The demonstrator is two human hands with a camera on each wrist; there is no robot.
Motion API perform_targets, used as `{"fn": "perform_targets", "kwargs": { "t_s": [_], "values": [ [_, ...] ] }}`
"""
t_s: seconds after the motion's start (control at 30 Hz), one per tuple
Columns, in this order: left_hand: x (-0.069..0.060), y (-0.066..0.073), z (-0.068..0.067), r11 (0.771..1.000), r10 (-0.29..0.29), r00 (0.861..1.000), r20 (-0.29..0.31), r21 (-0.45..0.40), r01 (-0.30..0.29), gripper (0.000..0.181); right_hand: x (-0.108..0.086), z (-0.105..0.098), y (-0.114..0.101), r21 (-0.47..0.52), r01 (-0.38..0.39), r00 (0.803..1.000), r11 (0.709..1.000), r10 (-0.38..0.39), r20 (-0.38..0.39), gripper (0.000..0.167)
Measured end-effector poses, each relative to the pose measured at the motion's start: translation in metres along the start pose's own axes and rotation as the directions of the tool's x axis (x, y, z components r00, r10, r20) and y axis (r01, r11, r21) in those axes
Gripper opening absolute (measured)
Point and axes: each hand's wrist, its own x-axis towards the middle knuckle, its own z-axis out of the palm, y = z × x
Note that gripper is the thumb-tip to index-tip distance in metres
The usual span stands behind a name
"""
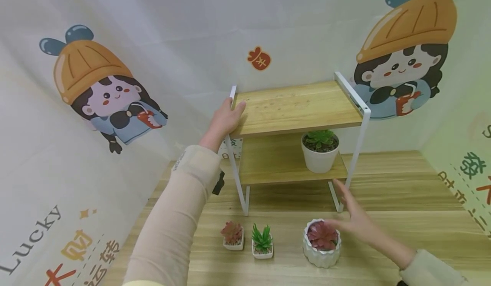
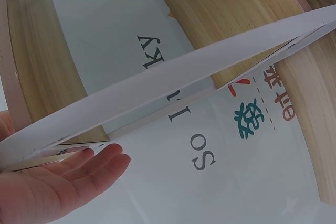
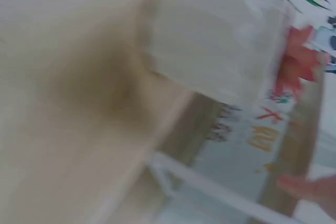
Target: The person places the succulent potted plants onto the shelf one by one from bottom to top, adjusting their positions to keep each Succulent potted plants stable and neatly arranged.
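We note two-tier shelf [image 1: 291,107] upright on wood-grain table [image 1: 399,183]: grained, straight-edged boards, flat white frame. Left hand [image 1: 226,119] clamped on shelf's left end, thumb over top board. Right hand [image 1: 360,221] with thumb and fingers spread apart, beside fluted white pot [image 1: 321,258] of red rosette plant [image 1: 322,236]; contact, we cannot tell. Lower board, right end: smooth round pot [image 1: 321,160], fleshy green plant [image 1: 320,138]. In front of shelf, two small squarish pots: reddish plant [image 1: 232,232], spiky green one [image 1: 262,238].
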Motion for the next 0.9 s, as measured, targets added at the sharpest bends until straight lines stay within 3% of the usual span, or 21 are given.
{"fn": "perform_targets", "kwargs": {
  "t_s": [0.13,0.2,0.33,0.47,0.63,0.77,0.9],
  "values": [
    [0.001,-0.001,0.000,1.000,-0.003,1.000,0.003,-0.002,0.003,0.066,-0.033,0.013,0.026,-0.042,0.022,0.995,0.999,-0.018,0.097,0.100],
    [0.001,-0.001,0.000,1.000,-0.004,1.000,0.001,-0.003,0.004,0.066,-0.044,0.022,0.037,-0.062,0.031,0.995,0.998,-0.025,0.096,0.100],
    [0.000,0.000,0.000,1.000,-0.006,1.000,-0.001,0.004,0.006,0.066,-0.056,0.037,0.050,-0.055,-0.022,0.998,0.998,0.025,0.061,0.102],
    [0.000,0.000,0.000,1.000,-0.006,1.000,0.000,0.005,0.006,0.067,-0.060,0.047,0.058,0.001,-0.124,0.991,0.992,0.124,0.052,0.104],
    [0.000,0.000,0.000,1.000,-0.006,1.000,-0.004,-0.007,0.006,0.067,-0.056,0.052,0.061,0.092,-0.252,0.965,0.963,0.244,0.092,0.102],
    [0.000,-0.001,0.000,1.000,-0.010,1.000,-0.007,-0.009,0.010,0.066,-0.051,0.054,0.057,0.111,-0.281,0.959,0.953,0.273,0.076,0.096],
    [0.000,0.000,0.000,1.000,-0.009,1.000,-0.005,0.001,0.009,0.066,-0.049,0.057,0.058,0.108,-0.249,0.969,0.963,0.247,0.029,0.090]
  ]
}}
